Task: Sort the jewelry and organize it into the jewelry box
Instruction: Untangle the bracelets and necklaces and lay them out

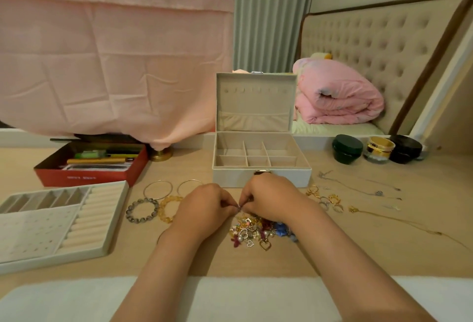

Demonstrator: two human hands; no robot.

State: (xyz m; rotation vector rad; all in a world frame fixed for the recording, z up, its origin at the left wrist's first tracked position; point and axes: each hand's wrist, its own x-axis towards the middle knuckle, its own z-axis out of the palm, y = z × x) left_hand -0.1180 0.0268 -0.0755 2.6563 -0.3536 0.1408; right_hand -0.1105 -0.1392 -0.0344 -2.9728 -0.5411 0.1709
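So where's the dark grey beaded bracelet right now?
Head view: the dark grey beaded bracelet lies left of the left hand, between the cream ring tray and the amber chain bracelet.

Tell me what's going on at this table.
A person is sorting jewelry. The left hand and right hand pinch one small piece between their fingertips, just above a mixed pile of charms. The jewelry box stands open right behind the hands. Bracelets lie to the left, rings and chains to the right, and a ring tray sits at the far left.
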